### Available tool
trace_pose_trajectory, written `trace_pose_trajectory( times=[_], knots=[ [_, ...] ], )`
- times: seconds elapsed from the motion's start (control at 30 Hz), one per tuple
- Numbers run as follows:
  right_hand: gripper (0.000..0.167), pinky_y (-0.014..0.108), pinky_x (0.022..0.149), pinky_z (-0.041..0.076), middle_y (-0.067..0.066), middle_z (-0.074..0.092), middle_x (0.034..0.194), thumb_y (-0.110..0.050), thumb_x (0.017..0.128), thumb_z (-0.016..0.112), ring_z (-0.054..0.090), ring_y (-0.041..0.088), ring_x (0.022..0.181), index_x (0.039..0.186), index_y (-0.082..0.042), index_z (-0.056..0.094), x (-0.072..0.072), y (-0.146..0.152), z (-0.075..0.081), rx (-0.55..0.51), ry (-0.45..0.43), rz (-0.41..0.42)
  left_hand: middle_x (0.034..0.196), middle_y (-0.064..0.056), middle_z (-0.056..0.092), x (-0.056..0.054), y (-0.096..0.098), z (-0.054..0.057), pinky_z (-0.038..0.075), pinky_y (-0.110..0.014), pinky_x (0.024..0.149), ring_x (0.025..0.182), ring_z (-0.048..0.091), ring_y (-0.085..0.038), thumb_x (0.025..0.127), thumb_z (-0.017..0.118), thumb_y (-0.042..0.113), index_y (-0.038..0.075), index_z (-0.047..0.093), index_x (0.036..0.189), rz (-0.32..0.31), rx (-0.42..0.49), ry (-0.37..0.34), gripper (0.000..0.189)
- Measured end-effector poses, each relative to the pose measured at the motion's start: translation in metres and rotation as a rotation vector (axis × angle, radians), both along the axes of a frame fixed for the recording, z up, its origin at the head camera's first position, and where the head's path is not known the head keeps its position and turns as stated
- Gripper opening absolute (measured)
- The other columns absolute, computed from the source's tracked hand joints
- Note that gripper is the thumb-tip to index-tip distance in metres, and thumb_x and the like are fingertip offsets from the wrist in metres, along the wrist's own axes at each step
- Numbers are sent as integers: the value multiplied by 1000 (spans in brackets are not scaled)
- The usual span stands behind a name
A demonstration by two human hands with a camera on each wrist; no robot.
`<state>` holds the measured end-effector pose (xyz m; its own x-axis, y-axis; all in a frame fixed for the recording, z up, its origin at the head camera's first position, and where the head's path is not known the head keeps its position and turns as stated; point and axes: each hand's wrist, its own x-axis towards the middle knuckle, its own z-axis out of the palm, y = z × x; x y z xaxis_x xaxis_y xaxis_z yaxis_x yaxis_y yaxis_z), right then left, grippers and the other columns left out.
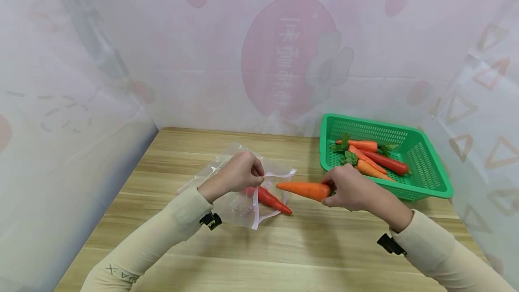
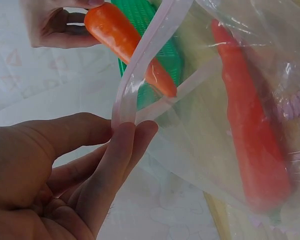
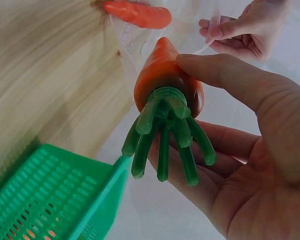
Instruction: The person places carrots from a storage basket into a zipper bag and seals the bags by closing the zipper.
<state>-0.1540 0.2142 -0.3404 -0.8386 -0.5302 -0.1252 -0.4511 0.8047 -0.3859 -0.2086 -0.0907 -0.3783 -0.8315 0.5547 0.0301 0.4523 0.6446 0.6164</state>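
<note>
My left hand (image 1: 240, 172) pinches the rim of a clear zip bag (image 2: 126, 95) between thumb and fingers, and the bag's mouth gapes toward the right. A long red chili pepper (image 2: 250, 130) lies in the bag, its tip (image 1: 284, 209) at the mouth in the head view. My right hand (image 1: 349, 187) holds an orange carrot (image 1: 306, 189) by its thick end, with thumb and fingers on either side. Short green stalks (image 3: 165, 130) stick out from that end toward the right wrist camera. The carrot's narrow tip points left, close to the bag's opening.
A green plastic basket (image 1: 439, 179) stands at the back right of the wooden table (image 1: 284, 256). It holds several carrots (image 1: 371, 169) and a red pepper (image 1: 389, 162). Printed sheets (image 1: 194, 93) wall in the table at the back and both sides.
</note>
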Motion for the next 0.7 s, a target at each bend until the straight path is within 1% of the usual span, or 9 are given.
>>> trace_pose_trajectory(
  times=[0.17,0.4,0.53,0.7],
  knots=[
    [17,22,59,45,-4,71,78,-14,84,85,51,5,63,97,-4,79,-3,-7,-10,-24,1,-5,79,-2,77,0,0,0,57,-21,65,69,67,-7,87,77,2,6,82,85,-2,3,-1,7],
    [14,23,59,45,-4,71,75,-15,84,85,52,6,61,94,-6,79,-8,-19,-23,-70,16,-30,79,-2,78,-1,-1,-1,57,-20,65,68,67,-7,87,77,3,5,82,86,-10,9,2,6],
    [19,22,58,46,-3,73,76,-17,83,87,53,6,62,95,-4,80,-12,-25,-33,-97,42,-57,78,-2,78,0,0,-1,56,-20,64,67,66,-7,88,77,3,5,82,86,-2,6,4,6],
    [26,21,59,48,1,75,80,-18,82,88,56,5,64,99,0,80,-16,-31,-48,-127,53,-88,79,-3,78,0,0,0,56,-20,64,68,67,-7,87,77,3,4,82,87,2,5,-3,5]
  ],
)
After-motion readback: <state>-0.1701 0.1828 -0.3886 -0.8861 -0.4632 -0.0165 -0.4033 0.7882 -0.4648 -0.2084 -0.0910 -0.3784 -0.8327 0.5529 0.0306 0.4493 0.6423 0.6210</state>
